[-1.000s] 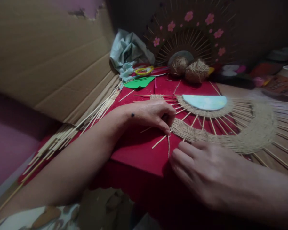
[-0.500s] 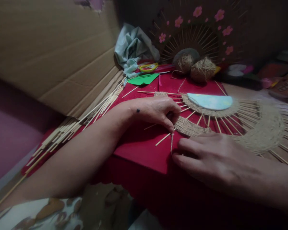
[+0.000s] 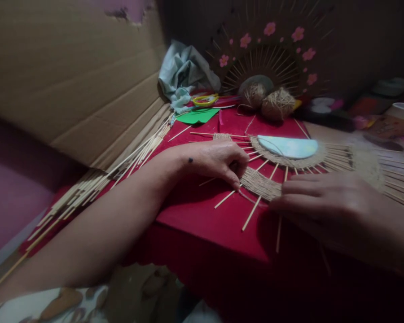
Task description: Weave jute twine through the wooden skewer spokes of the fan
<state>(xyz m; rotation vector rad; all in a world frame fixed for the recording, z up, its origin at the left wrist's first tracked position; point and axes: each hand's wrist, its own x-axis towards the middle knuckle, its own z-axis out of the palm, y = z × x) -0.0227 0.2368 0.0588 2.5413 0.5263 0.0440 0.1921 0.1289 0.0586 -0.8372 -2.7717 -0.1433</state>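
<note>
A half-round fan of thin sticks lies on the red cloth, with a woven twine band [image 3: 261,184] running across its sticks and a pale blue half-disc [image 3: 287,146] at its centre. My left hand [image 3: 222,162] is closed on the left part of the band, thumb pressed near a stick. From that thumb a strand of twine [image 3: 251,198] stretches along the band's outer edge to my right hand [image 3: 326,199]. The right fingers are closed around the strand's end, in front of the band, and cover part of the fan.
Loose sticks [image 3: 84,197] lie in a bundle at the left beside a cardboard sheet [image 3: 87,80]. Behind are green paper [image 3: 198,115], yellow-handled scissors [image 3: 204,99], a crumpled cloth [image 3: 185,72], twine balls [image 3: 278,104] and a larger flowered fan [image 3: 269,45].
My right hand has moved right and up, drawing the twine from hanging down to stretched along the band. My left hand keeps its hold. The view has shifted slightly.
</note>
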